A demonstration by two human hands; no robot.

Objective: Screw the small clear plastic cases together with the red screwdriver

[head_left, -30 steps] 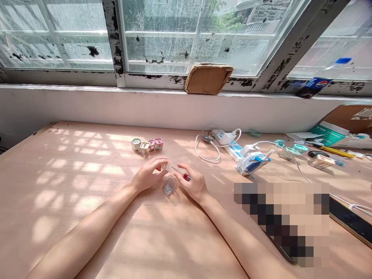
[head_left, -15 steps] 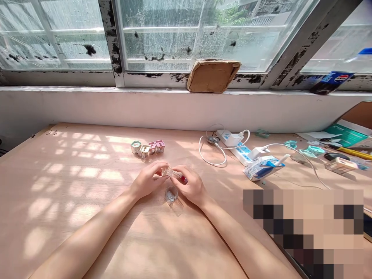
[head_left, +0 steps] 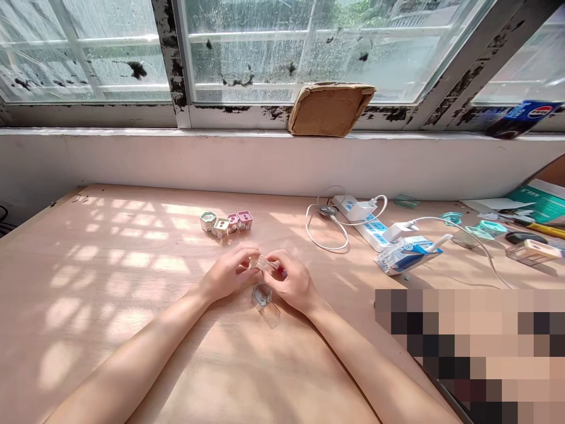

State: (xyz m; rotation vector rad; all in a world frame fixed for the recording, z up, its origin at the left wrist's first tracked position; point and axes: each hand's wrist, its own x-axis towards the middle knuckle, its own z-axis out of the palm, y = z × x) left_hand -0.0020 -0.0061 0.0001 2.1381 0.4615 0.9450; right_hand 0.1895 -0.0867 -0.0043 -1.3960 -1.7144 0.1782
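My left hand (head_left: 232,271) pinches a small clear plastic piece (head_left: 263,263) by its left side, fingers closed. My right hand (head_left: 292,280) is closed at the other end of this piece, around a slim item with a red part (head_left: 281,271); its kind I cannot make out, as the fingers cover most of it. Just below the hands, a clear hexagonal plastic container (head_left: 262,294) stands on the table and casts a pale shadow. Beyond the hands sit several small hexagonal boxes: a green-rimmed box (head_left: 208,221), a cream-rimmed box (head_left: 221,227) and pink-rimmed boxes (head_left: 244,220).
A white power strip (head_left: 368,229) with plugs and cables lies to the right, beside a blue-and-white carton (head_left: 406,256). Teal plastic pieces (head_left: 491,228) and a beige box (head_left: 532,252) are farther right. A cardboard piece (head_left: 331,111) and a cola bottle (head_left: 521,119) rest on the sill.
The view has shifted slightly. Both hands stay together around the clear piece, which has turned a little between the fingers.
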